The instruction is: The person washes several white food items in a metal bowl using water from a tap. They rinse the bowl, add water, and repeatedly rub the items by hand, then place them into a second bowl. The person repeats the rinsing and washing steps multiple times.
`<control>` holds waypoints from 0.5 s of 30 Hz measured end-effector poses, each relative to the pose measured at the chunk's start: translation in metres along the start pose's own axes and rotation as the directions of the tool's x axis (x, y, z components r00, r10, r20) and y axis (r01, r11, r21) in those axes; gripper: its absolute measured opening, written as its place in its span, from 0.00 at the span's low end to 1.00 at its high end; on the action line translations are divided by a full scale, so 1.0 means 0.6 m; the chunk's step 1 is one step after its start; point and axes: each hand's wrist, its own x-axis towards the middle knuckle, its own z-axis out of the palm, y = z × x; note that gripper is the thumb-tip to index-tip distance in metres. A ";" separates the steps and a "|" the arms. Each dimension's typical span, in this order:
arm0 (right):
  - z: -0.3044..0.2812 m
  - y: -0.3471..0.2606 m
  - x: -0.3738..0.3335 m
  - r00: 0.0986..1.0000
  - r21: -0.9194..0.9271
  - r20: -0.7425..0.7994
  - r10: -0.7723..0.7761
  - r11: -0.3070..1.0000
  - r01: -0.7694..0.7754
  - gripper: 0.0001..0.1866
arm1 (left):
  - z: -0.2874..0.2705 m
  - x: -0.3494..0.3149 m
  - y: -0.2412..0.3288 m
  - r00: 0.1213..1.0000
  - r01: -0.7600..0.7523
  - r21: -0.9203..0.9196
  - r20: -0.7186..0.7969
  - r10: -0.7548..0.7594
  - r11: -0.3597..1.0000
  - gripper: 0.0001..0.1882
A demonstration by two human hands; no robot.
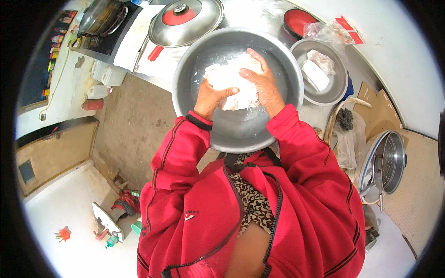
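A wide grey metal basin (181, 88) stands in front of me at the counter's edge. In it is a rough white lump that looks like dough (234, 83), washed out by strong light, with small white bits scattered around it on the basin's inside. My left hand (212, 96) grips the lump from its left side, thumb lying across the front. On the opposite side my right hand (266, 83) is closed around it, its thumb and a finger showing on top. The fingers beneath the lump are hidden.
Behind the basin sits a lidded pan (208, 18) with a red handle. A smaller grey bowl (340, 85) at the right holds a white block and a crumpled plastic bag. A red bowl (299, 21) stands farther back. Lower right is a metal strainer (391, 162).
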 end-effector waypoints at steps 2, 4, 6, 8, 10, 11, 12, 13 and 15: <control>0.012 -0.019 -0.004 0.998 -0.054 0.057 -0.020 0.998 0.023 0.30 | 0.005 -0.004 0.002 0.999 0.001 -0.058 -0.042 -0.004 0.998 0.30; 0.020 -0.026 -0.004 0.997 -0.061 0.080 -0.018 0.998 0.023 0.28 | 0.011 -0.009 0.002 0.993 -0.028 -0.110 -0.116 0.015 0.994 0.28; 0.020 -0.025 -0.003 0.997 -0.046 0.080 -0.001 0.999 0.005 0.25 | 0.013 -0.012 0.007 0.989 -0.048 -0.050 -0.145 0.040 0.998 0.27; 0.016 -0.018 0.004 0.998 -0.008 0.056 0.030 1.000 -0.030 0.22 | 0.019 -0.015 0.014 0.983 -0.070 0.030 -0.168 0.074 0.997 0.26; 0.016 -0.015 0.005 0.999 -0.032 0.004 0.044 0.999 -0.044 0.19 | 0.028 -0.020 0.019 0.975 -0.093 0.132 -0.191 0.117 0.987 0.26; 0.016 -0.014 0.006 0.998 -0.045 -0.021 0.050 0.998 -0.051 0.17 | 0.027 -0.021 0.016 0.969 -0.128 0.187 -0.184 0.162 0.974 0.25; 0.015 -0.011 0.006 0.998 -0.040 -0.030 0.058 0.997 -0.059 0.16 | 0.027 -0.021 0.009 0.963 -0.162 0.239 -0.173 0.206 0.957 0.25; 0.014 -0.007 0.007 0.997 -0.036 -0.039 0.066 0.997 -0.068 0.15 | 0.027 -0.022 0.004 0.955 -0.196 0.291 -0.159 0.250 0.936 0.24; 0.013 0.000 0.006 0.996 -0.024 -0.055 0.072 0.997 -0.073 0.15 | 0.027 -0.022 -0.001 0.952 -0.197 0.258 -0.178 0.247 0.946 0.24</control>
